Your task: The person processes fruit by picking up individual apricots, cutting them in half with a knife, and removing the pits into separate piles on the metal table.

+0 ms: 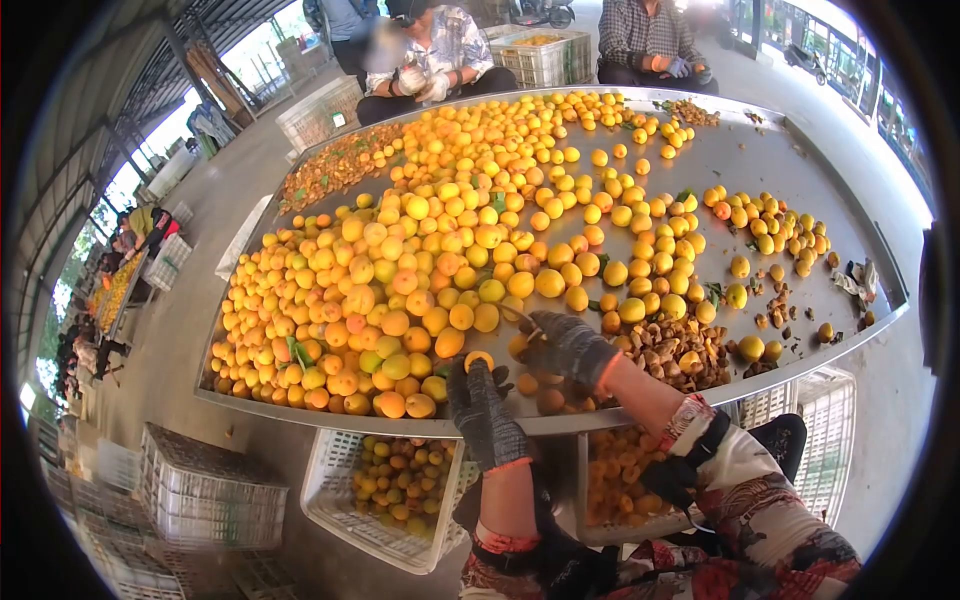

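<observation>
My left hand (487, 415), in a dark knitted glove, is at the table's near edge. Its fingers are closed on a cut apricot (479, 358) with an orange rim. Just right of it, my right hand (568, 345), also gloved, has its fingers curled together. A thin, dark, narrow piece juts from its fingertips toward the fruit; I cannot tell what it is. Whole apricots (390, 270) lie heaped over the left and middle of the metal table (790, 170). Beside my right wrist is a pile of brown apricot pits (685, 352).
Under the near edge, one white crate (325, 490) holds greenish apricots and another holds orange apricot pieces (620, 485). Two people sit across the table, near more pits (335, 165). A stacked crate (210, 500) stands at left. A crumpled wrapper (857, 283) lies at the right edge.
</observation>
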`<state>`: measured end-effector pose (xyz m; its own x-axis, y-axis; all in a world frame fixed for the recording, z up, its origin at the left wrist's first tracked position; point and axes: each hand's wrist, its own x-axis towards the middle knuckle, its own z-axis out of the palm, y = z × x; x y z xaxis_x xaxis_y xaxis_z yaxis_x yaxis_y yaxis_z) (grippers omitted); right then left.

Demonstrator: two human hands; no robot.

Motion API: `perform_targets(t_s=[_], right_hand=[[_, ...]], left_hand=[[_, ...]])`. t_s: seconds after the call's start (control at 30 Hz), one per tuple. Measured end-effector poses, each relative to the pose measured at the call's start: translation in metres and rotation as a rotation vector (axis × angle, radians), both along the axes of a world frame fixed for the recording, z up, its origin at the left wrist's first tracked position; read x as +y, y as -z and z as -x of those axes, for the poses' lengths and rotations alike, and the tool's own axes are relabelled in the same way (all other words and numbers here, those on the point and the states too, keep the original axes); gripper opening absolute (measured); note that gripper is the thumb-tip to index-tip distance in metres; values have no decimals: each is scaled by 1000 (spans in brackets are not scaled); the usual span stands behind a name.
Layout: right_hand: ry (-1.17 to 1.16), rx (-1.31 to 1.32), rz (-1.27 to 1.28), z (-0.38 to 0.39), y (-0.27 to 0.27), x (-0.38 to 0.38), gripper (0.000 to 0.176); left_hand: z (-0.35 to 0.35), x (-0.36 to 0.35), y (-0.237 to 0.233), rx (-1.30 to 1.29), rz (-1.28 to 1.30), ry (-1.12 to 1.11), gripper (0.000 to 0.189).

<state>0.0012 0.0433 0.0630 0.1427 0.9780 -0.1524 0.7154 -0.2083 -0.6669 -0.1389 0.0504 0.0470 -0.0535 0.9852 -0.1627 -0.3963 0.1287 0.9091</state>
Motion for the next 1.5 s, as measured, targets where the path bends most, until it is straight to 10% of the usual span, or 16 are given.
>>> perform_targets(t_s=[0.23,0.57,0.7,0.93,1.17,1.5], right_hand=[[23,331,-420,-16,-32,-64,49],[-102,-320,-706,-53,-46,-130,41],[85,-417,-592,-67,-29,-153,36],[184,234,-631,-33,-40,-167,39],[280,-107,-751,-10,-35,-152,38],[342,113,-661,-3,-43,-140,35]], left_hand=[[-25,-27,-14,117,-40,413,48],[-49,-40,-29,-511,-35,508,45],[-47,-38,-22,-646,91,632,50],[-65,-50,-20,-618,21,674,56],[-71,-52,-13,-608,53,765,61],[-78,-58,-17,-639,36,804,55]])
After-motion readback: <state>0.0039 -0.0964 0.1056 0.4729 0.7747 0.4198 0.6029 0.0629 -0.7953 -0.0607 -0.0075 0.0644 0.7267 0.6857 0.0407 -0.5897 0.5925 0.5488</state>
